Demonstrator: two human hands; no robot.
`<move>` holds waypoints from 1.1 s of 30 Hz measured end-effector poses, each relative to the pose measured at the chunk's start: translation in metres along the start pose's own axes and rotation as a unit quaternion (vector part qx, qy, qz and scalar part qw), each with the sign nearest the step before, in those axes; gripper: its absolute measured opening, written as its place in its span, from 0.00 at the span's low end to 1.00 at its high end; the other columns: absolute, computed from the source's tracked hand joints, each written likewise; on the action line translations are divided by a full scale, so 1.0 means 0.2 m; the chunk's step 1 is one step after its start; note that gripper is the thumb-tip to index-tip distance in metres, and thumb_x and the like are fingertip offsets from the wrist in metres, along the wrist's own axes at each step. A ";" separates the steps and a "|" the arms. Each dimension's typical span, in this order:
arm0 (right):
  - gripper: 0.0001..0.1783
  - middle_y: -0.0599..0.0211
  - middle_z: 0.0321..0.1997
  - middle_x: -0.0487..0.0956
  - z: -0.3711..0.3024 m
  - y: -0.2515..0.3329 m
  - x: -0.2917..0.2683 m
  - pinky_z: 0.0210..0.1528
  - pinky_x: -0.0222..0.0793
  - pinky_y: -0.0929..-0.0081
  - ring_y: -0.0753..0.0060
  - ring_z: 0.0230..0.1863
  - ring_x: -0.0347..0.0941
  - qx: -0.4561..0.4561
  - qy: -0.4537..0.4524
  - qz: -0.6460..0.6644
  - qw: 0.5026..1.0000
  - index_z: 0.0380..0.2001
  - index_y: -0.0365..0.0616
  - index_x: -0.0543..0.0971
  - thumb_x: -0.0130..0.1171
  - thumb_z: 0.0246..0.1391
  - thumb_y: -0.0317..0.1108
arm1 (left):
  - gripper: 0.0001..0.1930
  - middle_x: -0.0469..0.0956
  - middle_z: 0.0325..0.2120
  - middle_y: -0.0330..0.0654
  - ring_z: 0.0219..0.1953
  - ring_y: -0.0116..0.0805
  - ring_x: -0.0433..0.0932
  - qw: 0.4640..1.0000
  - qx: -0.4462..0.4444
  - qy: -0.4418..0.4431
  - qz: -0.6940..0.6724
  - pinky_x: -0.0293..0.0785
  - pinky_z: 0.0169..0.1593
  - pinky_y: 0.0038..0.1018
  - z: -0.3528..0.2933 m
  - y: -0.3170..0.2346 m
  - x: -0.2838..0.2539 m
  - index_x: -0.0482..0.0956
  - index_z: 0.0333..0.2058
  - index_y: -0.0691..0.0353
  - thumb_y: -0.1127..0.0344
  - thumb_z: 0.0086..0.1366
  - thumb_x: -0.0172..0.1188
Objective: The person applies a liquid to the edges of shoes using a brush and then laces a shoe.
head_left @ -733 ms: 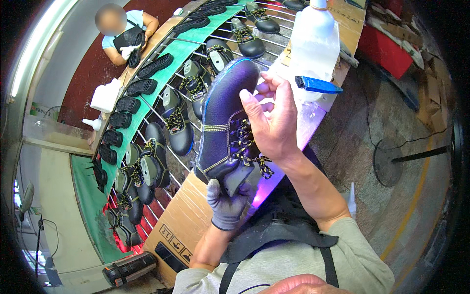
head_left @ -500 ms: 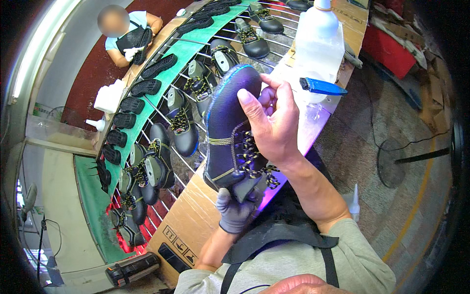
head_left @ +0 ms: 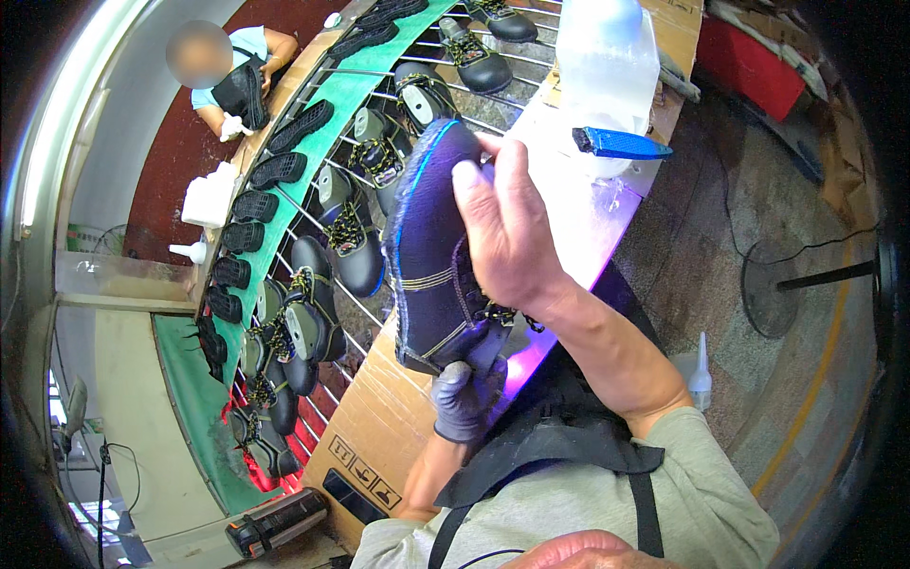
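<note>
A black leather shoe upper (head_left: 431,237) with yellow stitching and a blue edge line is held up before me, toe toward the far side, its side and lower edge showing. My left hand (head_left: 462,403), in a grey glove, grips it at the heel end; part of those fingers is hidden. My bare right hand (head_left: 512,223) is closed on the toe end, thumb against the leather and the other fingers partly behind it. Black and yellow laces (head_left: 500,313) hang partly hidden under my right wrist. A blue-handled brush (head_left: 621,144) lies beyond my right hand.
A translucent white jug (head_left: 607,76) stands at the far end of the bench. Along the left runs a metal rack (head_left: 346,327) bearing several shoes, then a green belt (head_left: 327,90) with black soles. Another person (head_left: 242,81) handles a sole across it. A phone (head_left: 355,495) lies on the cardboard.
The shoe has turned slightly, so less of its laces shows. My right hand has shifted left along with it, its fingers straighter. The view has moved a little.
</note>
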State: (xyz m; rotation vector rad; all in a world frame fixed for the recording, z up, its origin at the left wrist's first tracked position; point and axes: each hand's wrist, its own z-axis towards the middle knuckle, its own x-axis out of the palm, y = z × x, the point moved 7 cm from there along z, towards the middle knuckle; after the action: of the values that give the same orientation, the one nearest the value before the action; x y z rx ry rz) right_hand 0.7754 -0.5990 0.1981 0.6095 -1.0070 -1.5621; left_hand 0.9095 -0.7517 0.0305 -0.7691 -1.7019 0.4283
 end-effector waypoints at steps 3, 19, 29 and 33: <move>0.22 0.42 0.37 0.78 -0.01 0.03 0.02 0.40 0.75 0.57 0.45 0.37 0.80 -0.070 -0.005 -0.063 0.995 0.51 0.33 0.66 0.55 0.68 0.42 | 0.45 0.74 0.62 0.44 0.61 0.43 0.74 0.995 -0.025 0.029 -0.095 0.75 0.44 0.32 0.00 0.01 -0.05 0.68 0.66 0.55 0.52 0.51 0.78; 0.20 0.51 0.29 0.80 0.02 -0.11 0.06 0.33 0.75 0.63 0.61 0.29 0.80 0.102 -0.002 0.036 0.994 0.44 0.34 0.69 0.61 0.64 0.41 | 0.53 0.69 0.66 0.56 0.62 0.59 0.74 0.985 -0.095 0.065 -0.129 0.80 0.44 0.26 -0.02 0.07 -0.04 0.61 0.70 0.62 0.49 0.51 0.79; 0.20 0.54 0.28 0.79 -0.02 -0.06 0.07 0.35 0.74 0.64 0.65 0.30 0.78 0.103 0.037 0.048 0.993 0.45 0.33 0.69 0.61 0.63 0.40 | 0.49 0.69 0.66 0.52 0.62 0.52 0.73 0.977 -0.096 0.057 -0.179 0.80 0.40 0.27 -0.05 0.05 -0.09 0.64 0.69 0.58 0.51 0.52 0.79; 0.21 0.65 0.24 0.76 -0.03 -0.13 0.08 0.30 0.71 0.71 0.75 0.26 0.73 0.111 -0.026 0.094 0.989 0.43 0.34 0.72 0.65 0.62 0.42 | 0.47 0.74 0.54 0.44 0.45 0.39 0.75 0.986 -0.086 0.034 -0.137 0.78 0.37 0.27 -0.06 0.06 -0.13 0.66 0.65 0.59 0.44 0.52 0.77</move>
State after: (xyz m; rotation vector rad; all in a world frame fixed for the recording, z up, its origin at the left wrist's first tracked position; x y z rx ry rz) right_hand 0.7627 -0.6149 0.1760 0.6097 -1.2530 -1.3151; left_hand 0.9268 -0.7629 0.0078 -0.6515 -1.7640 0.0656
